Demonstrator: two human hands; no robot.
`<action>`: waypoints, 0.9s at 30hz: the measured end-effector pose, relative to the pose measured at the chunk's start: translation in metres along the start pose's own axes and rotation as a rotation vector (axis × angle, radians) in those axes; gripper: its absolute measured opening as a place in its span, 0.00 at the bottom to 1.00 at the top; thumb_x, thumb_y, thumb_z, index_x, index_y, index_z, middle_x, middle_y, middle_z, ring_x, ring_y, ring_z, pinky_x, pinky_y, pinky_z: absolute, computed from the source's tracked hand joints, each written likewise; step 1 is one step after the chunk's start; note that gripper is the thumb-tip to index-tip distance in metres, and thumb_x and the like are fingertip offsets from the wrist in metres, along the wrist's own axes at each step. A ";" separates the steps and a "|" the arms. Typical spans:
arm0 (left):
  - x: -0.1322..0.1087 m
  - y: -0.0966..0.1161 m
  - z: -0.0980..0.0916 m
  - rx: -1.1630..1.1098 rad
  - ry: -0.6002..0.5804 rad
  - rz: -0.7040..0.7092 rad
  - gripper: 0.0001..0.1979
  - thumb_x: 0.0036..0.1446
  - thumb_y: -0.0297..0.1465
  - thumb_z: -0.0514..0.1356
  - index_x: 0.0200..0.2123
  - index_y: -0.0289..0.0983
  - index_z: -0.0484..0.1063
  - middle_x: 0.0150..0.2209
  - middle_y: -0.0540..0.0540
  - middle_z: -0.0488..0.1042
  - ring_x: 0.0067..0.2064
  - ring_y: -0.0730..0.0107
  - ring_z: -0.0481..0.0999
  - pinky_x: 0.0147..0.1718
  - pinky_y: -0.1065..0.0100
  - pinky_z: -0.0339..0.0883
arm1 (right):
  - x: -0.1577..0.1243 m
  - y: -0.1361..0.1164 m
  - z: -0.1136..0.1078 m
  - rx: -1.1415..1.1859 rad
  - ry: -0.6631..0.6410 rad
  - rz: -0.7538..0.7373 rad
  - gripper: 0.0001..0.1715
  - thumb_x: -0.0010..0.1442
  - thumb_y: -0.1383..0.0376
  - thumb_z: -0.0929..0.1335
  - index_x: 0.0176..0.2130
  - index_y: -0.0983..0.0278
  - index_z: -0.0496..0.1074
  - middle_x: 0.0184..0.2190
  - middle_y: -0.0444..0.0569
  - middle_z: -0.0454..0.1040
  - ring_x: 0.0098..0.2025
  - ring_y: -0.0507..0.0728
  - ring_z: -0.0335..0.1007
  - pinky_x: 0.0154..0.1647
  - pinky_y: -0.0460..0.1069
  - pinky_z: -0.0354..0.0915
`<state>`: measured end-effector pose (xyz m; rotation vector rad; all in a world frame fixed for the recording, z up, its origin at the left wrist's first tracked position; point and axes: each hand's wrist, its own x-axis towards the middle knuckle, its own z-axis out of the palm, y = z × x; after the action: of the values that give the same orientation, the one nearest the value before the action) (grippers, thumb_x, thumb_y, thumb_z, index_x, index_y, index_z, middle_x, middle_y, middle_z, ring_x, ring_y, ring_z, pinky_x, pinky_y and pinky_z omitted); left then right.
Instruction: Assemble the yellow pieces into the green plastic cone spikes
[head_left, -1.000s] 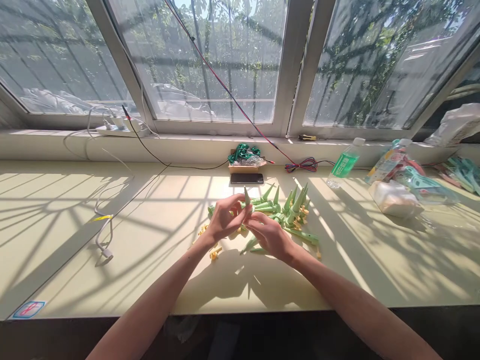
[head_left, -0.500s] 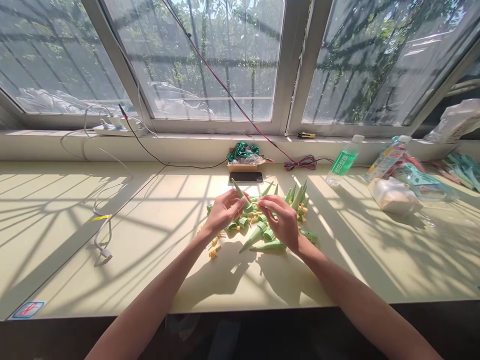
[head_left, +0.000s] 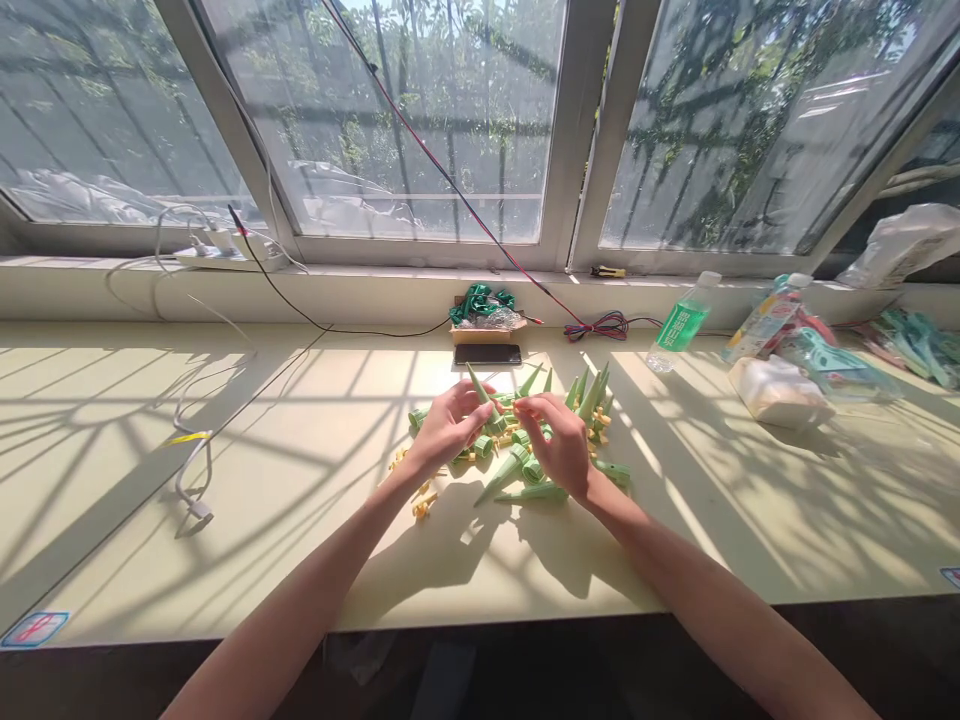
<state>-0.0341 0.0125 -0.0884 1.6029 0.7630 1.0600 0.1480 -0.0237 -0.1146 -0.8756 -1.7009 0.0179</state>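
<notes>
My left hand (head_left: 452, 428) is closed on a light green plastic spike (head_left: 477, 385), its pointed end up and tilted to the left. Facing it, my right hand (head_left: 559, 438) pinches its thumb and fingertips together close to the spike's lower end. Whatever sits in that pinch is too small and covered to make out. Below and around both hands lies a loose pile of green spikes (head_left: 534, 492), short ribbed green caps (head_left: 532, 468) and small yellow plastic valve-like pieces (head_left: 424, 505). More green spikes (head_left: 592, 390) lean together to the right of my right hand.
A black phone (head_left: 487, 355) lies behind the pile, before a small cardboard box (head_left: 480, 336) with green material. To the right are a green-labelled bottle (head_left: 681, 325), another bottle (head_left: 766, 315) and a white-topped pack (head_left: 780, 390). A white cable (head_left: 196, 480) trails at the left.
Both hands stay close together at nearly the same spot, with the spike still in my left hand. My right hand's fingers have turned slightly. The whole view has shifted a little.
</notes>
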 end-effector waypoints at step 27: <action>0.002 -0.015 0.000 0.185 -0.003 0.180 0.12 0.61 0.38 0.59 0.42 0.37 0.67 0.36 0.46 0.70 0.32 0.74 0.70 0.29 0.71 0.69 | -0.005 0.009 0.006 0.004 -0.037 0.070 0.08 0.67 0.67 0.62 0.42 0.62 0.71 0.35 0.49 0.75 0.34 0.53 0.71 0.32 0.48 0.69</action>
<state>-0.0324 0.0182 -0.1019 1.8586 0.7420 1.1411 0.1478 -0.0172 -0.1246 -0.9360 -1.7035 0.0851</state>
